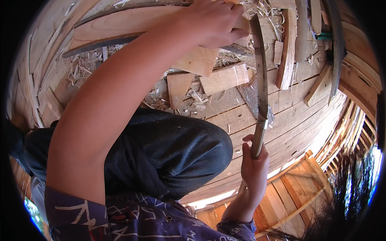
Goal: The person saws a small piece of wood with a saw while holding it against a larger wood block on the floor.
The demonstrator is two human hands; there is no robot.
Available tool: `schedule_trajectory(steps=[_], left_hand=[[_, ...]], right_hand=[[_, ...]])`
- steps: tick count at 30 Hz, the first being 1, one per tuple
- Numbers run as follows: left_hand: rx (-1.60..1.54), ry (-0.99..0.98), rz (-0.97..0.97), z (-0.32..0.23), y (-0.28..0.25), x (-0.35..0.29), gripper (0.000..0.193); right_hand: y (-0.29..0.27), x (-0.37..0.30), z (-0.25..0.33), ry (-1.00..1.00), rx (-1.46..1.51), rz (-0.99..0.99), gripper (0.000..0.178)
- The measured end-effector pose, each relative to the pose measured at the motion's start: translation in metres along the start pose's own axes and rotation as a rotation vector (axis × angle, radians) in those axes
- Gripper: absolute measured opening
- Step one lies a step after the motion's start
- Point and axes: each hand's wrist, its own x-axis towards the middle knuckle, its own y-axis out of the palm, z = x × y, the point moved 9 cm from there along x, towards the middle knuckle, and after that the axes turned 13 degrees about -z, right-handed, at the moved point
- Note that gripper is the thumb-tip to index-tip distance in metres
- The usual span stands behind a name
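Note:
A handsaw [261, 72] with a long narrow metal blade rises from my right hand [255, 162], whose fingers are wrapped round its wooden handle. The blade stands nearly upright in the view, its toothed edge on the left side. Beyond my bent knee, my left hand [219, 25] grips the right end of a long pale wooden plank [120, 23], its fingers curled over it. The saw's tip is just right of my left fingers; whether the teeth touch the wood I cannot tell. My left forearm crosses over part of the plank.
Wood offcuts [225, 78] and curled shavings [82, 70] litter the plank floor [289, 108]. Several battens [286, 52] lie at the right, beside a dark curved strip [337, 48]. My knee [201, 140] is close to the saw handle.

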Motion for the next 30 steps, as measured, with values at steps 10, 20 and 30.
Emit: schedule_trajectory(steps=[10, 20, 30], left_hand=[[-0.007, 0.099, -0.133, -0.006, -0.004, -0.001, 0.055], [0.088, 0.193, -0.211, -0.005, 0.004, -0.008, 0.061], [-0.002, 0.014, 0.007, 0.003, 0.005, -0.001, 0.061]], right_hand=[[0.040, 0.098, 0.070, -0.254, 0.059, -0.062, 0.008], [0.026, 0.059, 0.049, -0.171, -0.006, -0.091, 0.010], [0.025, 0.043, 0.029, -0.081, 0.106, -0.081, 0.010]])
